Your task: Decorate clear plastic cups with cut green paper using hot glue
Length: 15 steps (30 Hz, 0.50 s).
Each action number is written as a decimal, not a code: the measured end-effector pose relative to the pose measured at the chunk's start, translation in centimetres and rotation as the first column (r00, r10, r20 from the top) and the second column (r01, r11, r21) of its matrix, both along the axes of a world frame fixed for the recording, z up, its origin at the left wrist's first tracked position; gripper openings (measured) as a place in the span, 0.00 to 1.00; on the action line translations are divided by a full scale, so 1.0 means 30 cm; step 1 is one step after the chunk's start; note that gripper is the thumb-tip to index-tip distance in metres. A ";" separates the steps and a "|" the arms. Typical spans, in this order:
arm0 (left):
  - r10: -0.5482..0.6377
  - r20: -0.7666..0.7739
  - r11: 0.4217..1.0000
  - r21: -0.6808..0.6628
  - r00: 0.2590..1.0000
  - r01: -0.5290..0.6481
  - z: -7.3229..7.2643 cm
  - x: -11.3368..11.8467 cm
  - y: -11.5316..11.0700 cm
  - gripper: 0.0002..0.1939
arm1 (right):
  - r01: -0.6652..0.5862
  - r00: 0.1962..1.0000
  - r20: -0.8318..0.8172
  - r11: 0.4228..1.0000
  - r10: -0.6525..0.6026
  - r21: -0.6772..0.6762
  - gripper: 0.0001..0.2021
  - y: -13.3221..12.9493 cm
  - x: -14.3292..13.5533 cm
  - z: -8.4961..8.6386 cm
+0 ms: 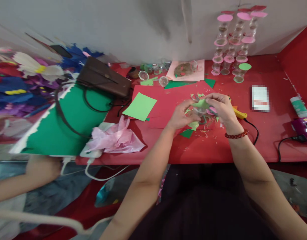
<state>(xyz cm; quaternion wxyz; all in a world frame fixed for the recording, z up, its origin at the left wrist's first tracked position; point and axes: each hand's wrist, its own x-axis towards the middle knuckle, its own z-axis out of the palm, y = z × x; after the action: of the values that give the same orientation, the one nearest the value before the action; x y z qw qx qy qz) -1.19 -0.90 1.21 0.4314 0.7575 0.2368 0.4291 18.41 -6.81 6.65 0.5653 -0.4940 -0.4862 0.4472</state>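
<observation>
Over the red table, my left hand [181, 114] curls its fingers around a small clear plastic cup [200, 110]. A light green piece of paper [201, 104] covers the cup's upper side. My right hand [222, 106], with a red bead bracelet at the wrist, pinches the edge of that green paper. Something pink shows below the right fingers; its kind is unclear. Under both hands lie paper scraps [205, 128] in green, yellow and red, and a grey-green handle, perhaps of scissors, is partly hidden. A yellow-handled tool [239, 113] with a black cord rests beside my right hand.
Red sheets [163, 103] and a light green square [141, 106] lie left of my hands. Stacked clear cups with pink discs [220, 41] stand at the back right. A brown bag [105, 77], pink tissue [116, 138] and another person's arm [26, 180] are to the left.
</observation>
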 end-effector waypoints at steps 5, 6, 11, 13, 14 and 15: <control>-0.045 0.015 0.998 -0.044 0.999 0.045 0.002 0.002 -0.009 0.38 | -0.017 0.998 -0.062 0.998 0.013 -0.056 0.03 0.003 0.014 0.006; -0.053 0.018 0.997 -0.052 0.998 0.054 0.002 0.002 -0.010 0.38 | -0.025 0.997 -0.075 0.998 0.021 -0.059 0.03 0.002 0.017 0.007; -0.015 0.018 0.997 -0.079 1.000 0.016 0.015 0.000 -0.008 0.36 | -0.075 0.995 -0.061 0.997 0.074 -0.011 0.06 -0.008 0.017 0.010; 0.024 0.037 0.996 -0.085 0.999 -0.021 0.021 0.001 -0.009 0.33 | -0.085 0.996 0.013 0.995 0.084 0.046 0.07 -0.016 0.005 0.013; 0.052 0.056 0.995 -0.085 0.997 -0.047 0.021 0.001 -0.008 0.32 | -0.090 0.994 0.070 0.992 0.083 0.089 0.07 -0.020 -0.004 0.014; 0.085 0.079 0.993 -0.082 0.993 -0.079 0.019 0.002 -0.007 0.32 | -0.089 0.988 0.135 0.986 0.069 0.144 0.07 -0.024 -0.013 0.014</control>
<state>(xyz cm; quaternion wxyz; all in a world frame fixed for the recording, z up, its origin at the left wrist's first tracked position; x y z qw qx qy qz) -1.14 -1.10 1.79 0.4522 0.7112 0.2667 0.4675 18.02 -7.51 7.08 0.5498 -0.4584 -0.5734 0.3985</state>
